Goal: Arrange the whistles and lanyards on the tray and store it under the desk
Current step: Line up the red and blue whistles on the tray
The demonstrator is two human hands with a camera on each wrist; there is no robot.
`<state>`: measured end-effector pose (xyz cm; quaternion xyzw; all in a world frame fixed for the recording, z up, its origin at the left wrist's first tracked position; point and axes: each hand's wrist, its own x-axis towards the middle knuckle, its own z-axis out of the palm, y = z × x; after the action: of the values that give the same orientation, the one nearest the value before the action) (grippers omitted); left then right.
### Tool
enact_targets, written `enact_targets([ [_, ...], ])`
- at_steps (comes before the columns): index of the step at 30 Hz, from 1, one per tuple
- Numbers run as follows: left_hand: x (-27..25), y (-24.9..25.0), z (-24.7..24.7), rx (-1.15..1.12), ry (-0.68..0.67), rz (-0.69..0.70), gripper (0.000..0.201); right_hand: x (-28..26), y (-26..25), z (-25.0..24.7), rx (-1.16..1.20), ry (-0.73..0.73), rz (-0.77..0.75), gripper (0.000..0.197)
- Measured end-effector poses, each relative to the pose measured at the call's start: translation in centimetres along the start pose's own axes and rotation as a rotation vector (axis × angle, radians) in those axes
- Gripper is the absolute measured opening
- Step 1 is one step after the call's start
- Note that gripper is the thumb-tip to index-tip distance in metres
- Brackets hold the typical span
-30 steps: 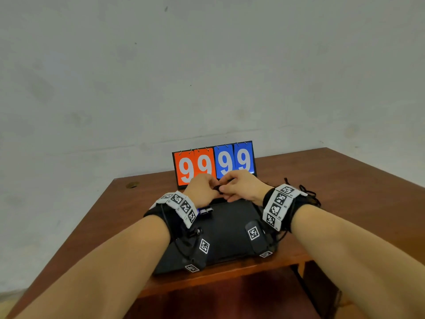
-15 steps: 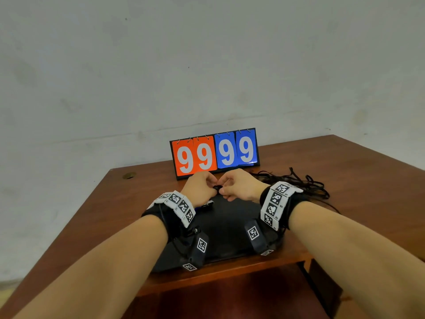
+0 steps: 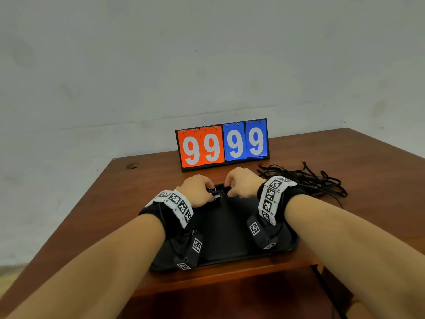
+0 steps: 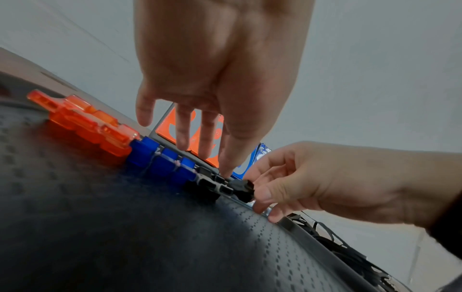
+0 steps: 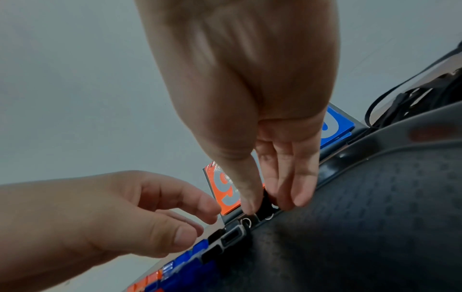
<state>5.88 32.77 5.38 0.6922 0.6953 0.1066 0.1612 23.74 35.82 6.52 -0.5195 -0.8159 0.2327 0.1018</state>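
A black tray (image 3: 230,229) lies at the desk's near edge. Along its far rim stands a row of whistles: orange ones (image 4: 87,124), then blue ones (image 4: 160,160), then black ones (image 4: 207,183). My right hand (image 3: 227,191) pinches one more black whistle (image 4: 241,189) at the right end of the row, thumb in front and fingers behind (image 5: 287,189). My left hand (image 3: 210,192) hovers over the row with fingers hanging down, and one fingertip (image 4: 225,171) touches the black whistles. A tangle of black lanyards (image 3: 305,180) lies on the desk to the right of the tray.
A flip scoreboard (image 3: 222,143) showing 9999 stands just behind the tray. The brown desk (image 3: 110,203) ends at a grey wall behind. A small round cap (image 3: 131,166) sits in the desk's far left corner. A dark gap under the desk shows at the bottom.
Both hands have stayed at the tray's far rim but have drawn slightly apart. The view has dropped a little, so the lanyard pile at the right now shows.
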Motion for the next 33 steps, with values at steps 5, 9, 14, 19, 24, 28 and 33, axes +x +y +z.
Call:
enact_targets([
  [5,-0.1,-1.2,-0.4,-0.028,0.013,-0.007,0.027,0.8,-0.3,0.3,-0.014,-0.045,0.024,0.028],
  [9,-0.6,-2.9,-1.3,-0.062,0.015,-0.035,0.024,1.1,-0.7,0.8,-0.027,-0.058,0.030,0.028],
  [14,-1.5,-5.5,-2.3,-0.061,0.010,-0.071,0.028,1.2,-1.0,1.4,-0.051,-0.037,0.033,0.031],
  [19,-2.3,-6.8,-2.8,-0.045,-0.049,-0.097,0.044,1.1,-1.5,1.2,-0.067,-0.042,0.015,0.045],
  [24,-2.5,-7.1,-2.7,-0.054,-0.068,-0.083,0.044,0.8,-1.9,1.5,-0.088,-0.068,-0.031,0.049],
  [28,-2.6,-7.2,-2.8,-0.056,-0.054,-0.086,0.041,0.7,-2.2,1.6,-0.101,-0.066,-0.051,0.046],
  [33,-2.7,-7.1,-2.7,-0.061,-0.026,-0.070,0.036,0.9,-2.1,1.8,-0.114,-0.052,-0.051,0.043],
])
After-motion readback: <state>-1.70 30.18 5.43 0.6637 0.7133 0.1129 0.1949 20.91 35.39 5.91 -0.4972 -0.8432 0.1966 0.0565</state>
